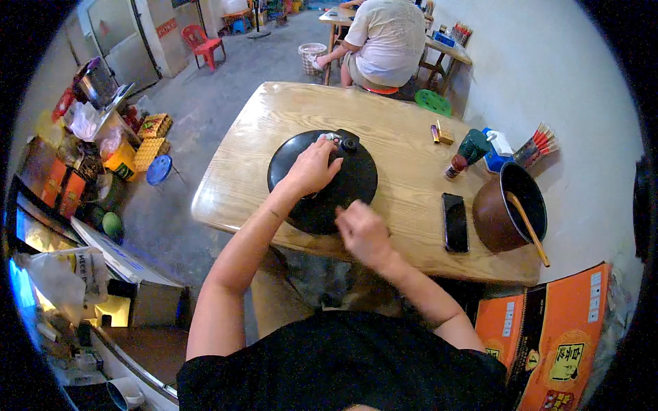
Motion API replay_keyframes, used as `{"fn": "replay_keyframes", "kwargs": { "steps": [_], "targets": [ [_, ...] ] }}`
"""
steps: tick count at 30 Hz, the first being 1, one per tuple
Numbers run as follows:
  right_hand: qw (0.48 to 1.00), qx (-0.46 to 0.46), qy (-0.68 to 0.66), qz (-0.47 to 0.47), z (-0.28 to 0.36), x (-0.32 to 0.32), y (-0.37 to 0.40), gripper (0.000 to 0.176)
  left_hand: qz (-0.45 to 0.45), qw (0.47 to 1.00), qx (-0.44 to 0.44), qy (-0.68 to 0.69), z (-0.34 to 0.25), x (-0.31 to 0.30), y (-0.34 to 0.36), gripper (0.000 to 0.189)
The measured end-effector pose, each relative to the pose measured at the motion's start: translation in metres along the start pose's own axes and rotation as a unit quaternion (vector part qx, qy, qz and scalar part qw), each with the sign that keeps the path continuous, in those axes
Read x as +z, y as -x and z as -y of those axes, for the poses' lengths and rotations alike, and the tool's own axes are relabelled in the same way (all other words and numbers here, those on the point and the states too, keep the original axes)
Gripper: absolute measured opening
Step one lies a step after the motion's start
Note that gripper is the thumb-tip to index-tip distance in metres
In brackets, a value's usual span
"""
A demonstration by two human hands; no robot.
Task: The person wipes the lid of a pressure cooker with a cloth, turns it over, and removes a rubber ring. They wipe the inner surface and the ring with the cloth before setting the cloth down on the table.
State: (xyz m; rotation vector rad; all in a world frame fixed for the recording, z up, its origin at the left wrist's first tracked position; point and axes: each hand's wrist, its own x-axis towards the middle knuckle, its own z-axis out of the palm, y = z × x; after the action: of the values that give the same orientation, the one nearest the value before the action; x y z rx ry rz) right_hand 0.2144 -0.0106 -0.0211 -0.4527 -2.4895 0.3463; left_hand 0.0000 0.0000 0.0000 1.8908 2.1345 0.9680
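Fingers of the left hand (pixel 315 166): close together, bent down over the far part of a round black lid-like disc (pixel 360 171); tips at small pale pieces beside a dark raised fitting (pixel 349 143). Thumb angled off to the right. Cannot tell whether anything is pinched.

Fingers of the right hand (pixel 364 234): curled in, narrow, blurred — at the disc's near right rim. Contact and grip cannot be told.

Left forearm (pixel 253 236) slants forward and right, crossing the disc's near left rim; right forearm (pixel 425 288) slants forward and left, elbow bent.

Disc lies flat on the wooden table (pixel 229 171), its near rim just beside the near table edge. Outline round; the fitting sets its direction, on the far side, slightly right of centre.

Room: wood extends from the disc to the far edge and to the left edge; on the right it reaches a dark phone (pixel 454 222), long axis pointing away from the person. Beyond the phone — a brown pot (pixel 490 222) near the right edge, a wooden utensil (pixel 524 216) leaning in it, handle over the near rim.
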Motion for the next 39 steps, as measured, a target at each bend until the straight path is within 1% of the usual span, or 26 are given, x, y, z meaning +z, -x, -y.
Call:
{"fn": "replay_keyframes", "kwargs": {
  "steps": [1,2,3,5,6,7,9,10,11,13,15,16,19,20,21,23,25,26,29,31,32,33,35,36,38,39],
  "targets": [
    [0.998,-0.041,-0.041,-0.018,0.004,-0.001,0.004,0.015,-0.004,1.0,0.011,0.006,0.0,0.002,-0.002,0.039],
    [0.998,-0.063,0.005,-0.01,-0.006,-0.003,0.004,0.017,-0.005,1.0,0.023,0.009,0.001,0.004,-0.002,0.038],
    [0.998,-0.05,-0.026,-0.031,0.003,0.011,-0.005,0.017,0.019,0.999,0.021,-0.022,0.017,-0.015,0.006,0.038],
    [0.999,0.025,0.028,-0.026,-0.027,-0.017,-0.015,0.014,-0.001,0.997,0.075,0.009,0.013,-0.002,0.0,0.038],
    [0.996,0.037,0.017,-0.076,-0.037,-0.019,-0.018,0.012,0.0,0.997,0.073,0.014,0.012,0.001,0.003,0.038],
    [0.996,0.034,0.018,-0.079,-0.035,-0.012,-0.019,0.012,-0.009,0.998,0.066,0.005,0.014,0.0,0.001,0.038],
    [0.998,0.001,0.048,-0.039,-0.02,0.002,-0.011,0.011,-0.023,0.998,0.061,0.002,0.01,0.0,-0.003,0.038],
    [0.999,-0.04,0.024,-0.017,-0.001,0.001,-0.006,0.009,-0.022,0.999,0.047,-0.005,0.008,0.001,-0.001,0.039],
    [0.997,-0.064,-0.029,-0.026,0.009,0.003,-0.002,0.009,-0.022,0.999,0.034,-0.014,0.007,0.0,-0.001,0.04],
    [0.998,-0.067,-0.004,0.002,-0.011,-0.006,-0.007,0.01,-0.022,0.998,0.049,-0.01,0.01,0.001,-0.001,0.04],
    [0.998,0.019,0.058,0.0,-0.029,-0.019,-0.019,0.009,-0.025,0.998,0.062,-0.002,0.011,0.0,0.0,0.041],
    [0.999,0.03,0.035,-0.03,-0.036,-0.021,-0.022,0.011,-0.019,0.998,0.061,0.0,0.011,0.0,0.002,0.041],
    [0.998,-0.008,0.055,-0.021,-0.013,-0.005,-0.014,0.013,-0.027,0.999,0.041,0.003,0.004,0.0,0.002,0.042],
    [1.0,-0.015,0.021,-0.005,0.0,-0.002,-0.009,0.008,-0.029,0.999,0.021,0.001,0.002,0.001,0.003,0.042],
    [0.998,-0.057,-0.008,-0.01,0.005,-0.001,-0.005,0.009,-0.03,0.999,0.021,0.001,0.004,0.002,0.002,0.042],
    [0.998,-0.059,-0.009,0.023,-0.014,-0.009,-0.008,0.011,-0.025,0.998,0.05,0.001,0.009,0.003,0.001,0.044],
    [0.996,-0.036,0.087,0.001,-0.034,-0.021,-0.02,0.01,-0.023,0.998,0.057,-0.001,0.012,0.001,-0.002,0.045],
    [0.998,0.018,0.065,-0.021,-0.036,-0.024,-0.025,0.01,-0.019,0.998,0.062,0.002,0.012,0.002,0.0,0.046],
    [0.997,-0.016,0.077,-0.028,-0.018,-0.002,-0.016,0.01,-0.028,0.999,0.042,-0.018,0.008,0.004,0.0,0.047],
    [0.998,-0.053,-0.011,0.013,0.01,0.007,-0.003,0.012,-0.031,0.999,0.035,-0.011,0.006,0.004,0.001,0.048],
    [0.992,-0.095,-0.057,0.063,0.02,0.011,0.005,0.013,-0.031,0.999,0.029,-0.006,0.006,0.002,0.002,0.048],
    [0.977,-0.095,-0.111,0.155,0.023,0.026,0.025,0.008,-0.029,0.999,0.029,-0.008,0.007,0.004,0.003,0.048],
    [0.978,-0.112,-0.142,0.108,0.034,0.021,0.039,0.011,-0.04,0.998,0.04,0.015,0.013,0.005,0.001,0.05],
    [0.977,-0.12,-0.14,0.111,0.031,0.008,0.034,0.011,-0.048,0.998,0.038,0.015,0.012,0.002,-0.001,0.05],
    [0.98,0.054,-0.194,-0.004,0.024,-0.025,0.028,0.018,-0.092,0.994,0.038,0.034,0.008,0.002,0.005,0.049],
    [0.977,0.076,-0.197,-0.034,0.017,-0.039,0.023,0.022,-0.09,0.995,0.039,0.034,0.005,-0.002,0.007,0.049]
  ]
}}
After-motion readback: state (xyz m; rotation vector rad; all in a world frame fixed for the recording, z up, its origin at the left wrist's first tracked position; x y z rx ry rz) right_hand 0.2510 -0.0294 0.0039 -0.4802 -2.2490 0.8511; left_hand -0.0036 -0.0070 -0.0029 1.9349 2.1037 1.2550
